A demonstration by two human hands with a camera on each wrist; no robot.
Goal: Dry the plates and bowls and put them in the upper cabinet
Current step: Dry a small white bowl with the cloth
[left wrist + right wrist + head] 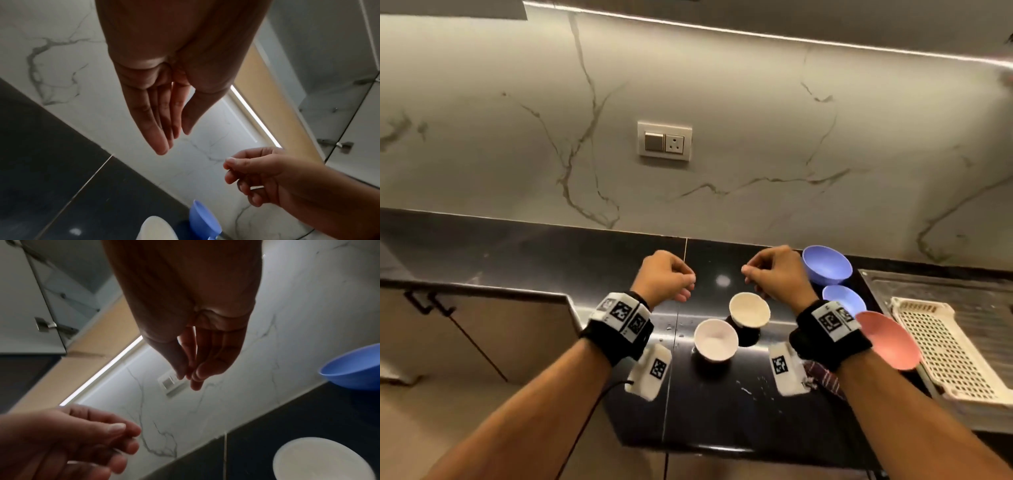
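Both the left hand (pixel 666 275) and right hand (pixel 774 274) hover loosely curled, holding nothing, above the bowls (pixel 749 309) waiting below on the bench (pixel 551 253), probably undried.

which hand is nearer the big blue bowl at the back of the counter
Right. The right hand hangs just beside the large blue plastic bowl; the left hand is farther away across the black counter.

Five bowls (pixel 715 339), one rack (pixel 948 349)

Two empty hands (pixel 164 105) over countertop (pixel 51 170)
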